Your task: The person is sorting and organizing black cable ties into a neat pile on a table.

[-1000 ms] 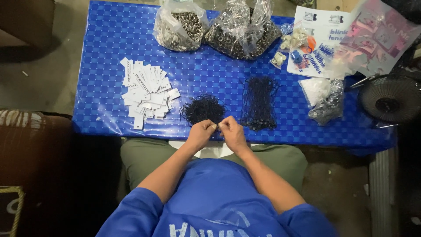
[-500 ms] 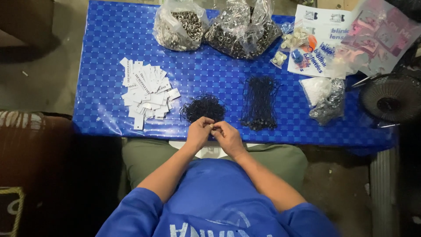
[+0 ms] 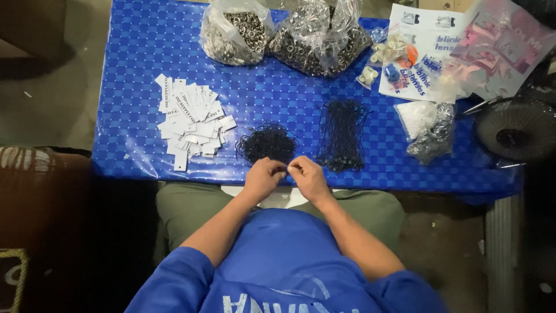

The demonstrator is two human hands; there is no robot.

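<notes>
Hands meet at the near edge of the blue worktop [image 3: 133,87] in the head view — the left hand [image 3: 263,178] and the right hand [image 3: 308,178] have their fingers pinched nearly closed toward each other, over something too small to make out, perhaps one thin black cord. The small heap of black cords [image 3: 267,142] lies just beyond them, a longer bundle of cords [image 3: 341,134] to its right, and white tags [image 3: 194,120] to its left. I judge this is fine threading or knotting work; it calls for a steady pinch. Bags of metal rings [image 3: 234,36] sit far back. The fan [image 3: 512,133] is cut off at the right edge.
</notes>
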